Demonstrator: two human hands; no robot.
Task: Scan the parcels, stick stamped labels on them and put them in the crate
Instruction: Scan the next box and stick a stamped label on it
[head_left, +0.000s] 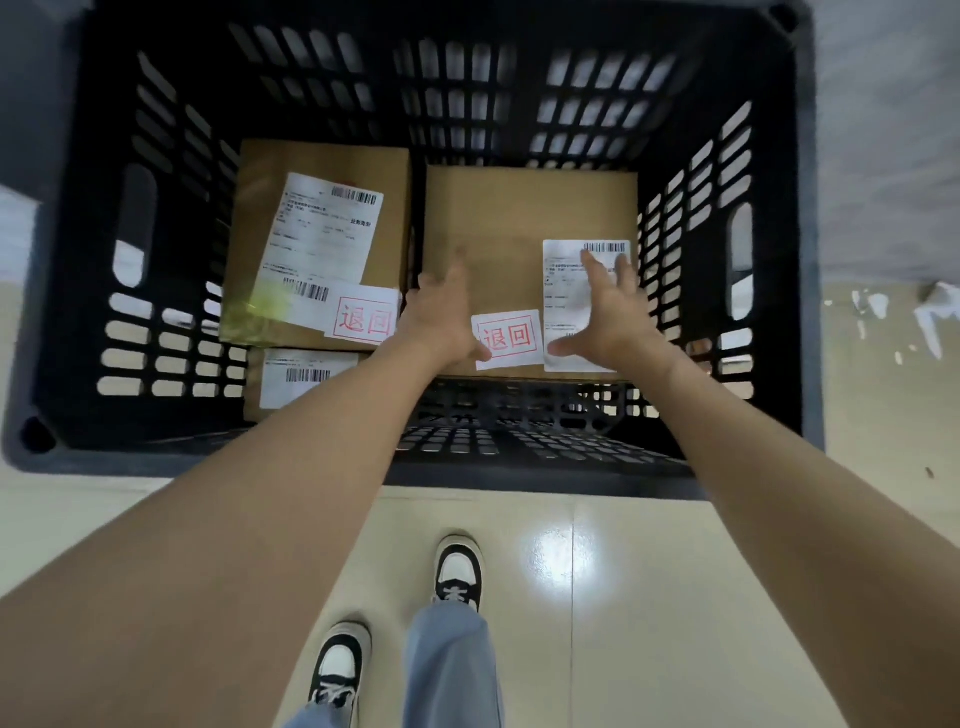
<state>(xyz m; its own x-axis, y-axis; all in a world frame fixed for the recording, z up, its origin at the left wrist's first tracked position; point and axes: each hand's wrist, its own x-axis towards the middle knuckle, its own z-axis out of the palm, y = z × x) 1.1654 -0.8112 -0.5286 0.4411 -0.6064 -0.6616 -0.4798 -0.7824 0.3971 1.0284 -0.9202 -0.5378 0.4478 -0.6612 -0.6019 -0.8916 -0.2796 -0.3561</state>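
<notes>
A black slotted crate (519, 478) is seen from above on a pale tiled floor (649, 571), with both bare arms reaching down into it from the lower corners of the frame. The centre parcel (519, 218), a brown carton, is laid flat on the crate's bottom at mid-frame. Its left edge is set just beside the left parcel (322, 161), and its right edge lies near the crate's right wall. A strip of the grid floor is shown between its near edge and the crate's near wall. A third parcel (306, 384) is partly hidden under the left parcel, toward the lower left of the crate. The left hand (441, 312) is spread with straight fingers over the carton's left edge, grasping nothing, its thumb at the edge of the red-stamped label (508, 339) stuck near the carton's front edge. The right hand (608, 306) is likewise held flat and released, fingers fanned over the white shipping label (563, 306) at the carton's right side. Whether the palms are pressed on the cardboard cannot be told through the blur. A second red-stamped label (363, 319) is seen on the left parcel, and two black-and-white shoes (457, 571) are planted below the crate.
</notes>
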